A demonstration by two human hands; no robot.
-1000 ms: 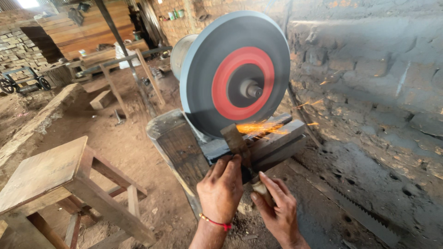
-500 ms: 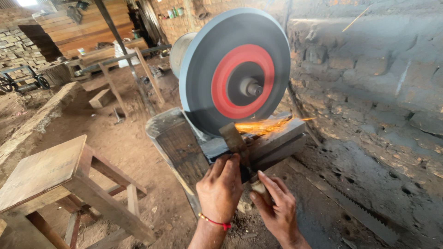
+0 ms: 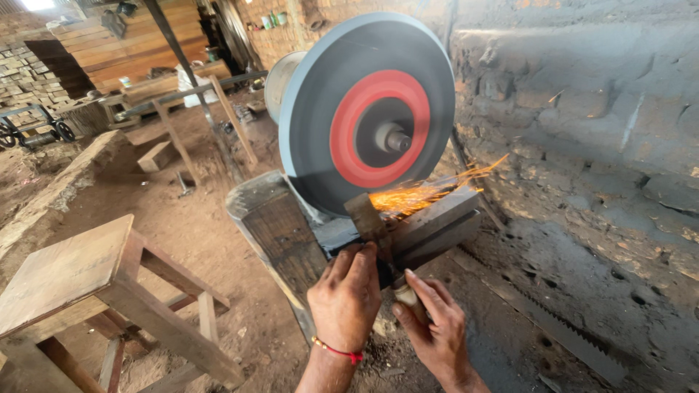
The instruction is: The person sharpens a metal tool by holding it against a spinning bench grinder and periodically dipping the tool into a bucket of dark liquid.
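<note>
In the head view, the person is pressing a flat metal blade [image 3: 366,212] against the lower rim of a large grey grinding wheel [image 3: 368,109] with a red centre ring, and orange sparks [image 3: 419,195] are spraying off to the right from where they meet. The left hand [image 3: 348,298], wearing a red wrist band [image 3: 337,351], is lying fingers-down on top of the blade and pushing it toward the wheel, gripping rather than loose. The right hand [image 3: 431,327] is curling around the pale handle end [image 3: 406,295] just below, closed on it. The blade is resting over a dark steel tool rest [image 3: 429,225] beside the wheel's wooden housing [image 3: 280,229]. Judging by the sparks, the grinding step is under way; the next move seems to call for steady, even pressure and keeping the fingertips back from the spinning rim. A wooden stool [image 3: 80,280] is standing well apart to the left on the dirt floor [image 3: 211,240], and a long toothed saw blade [image 3: 561,327] is lying on the ground at the right under a rough mud wall [image 3: 582,109]. The left hand is covering most of the blade, so its shape and edge are hard to make out, and both forearms are being cut off by the frame's bottom.
</note>
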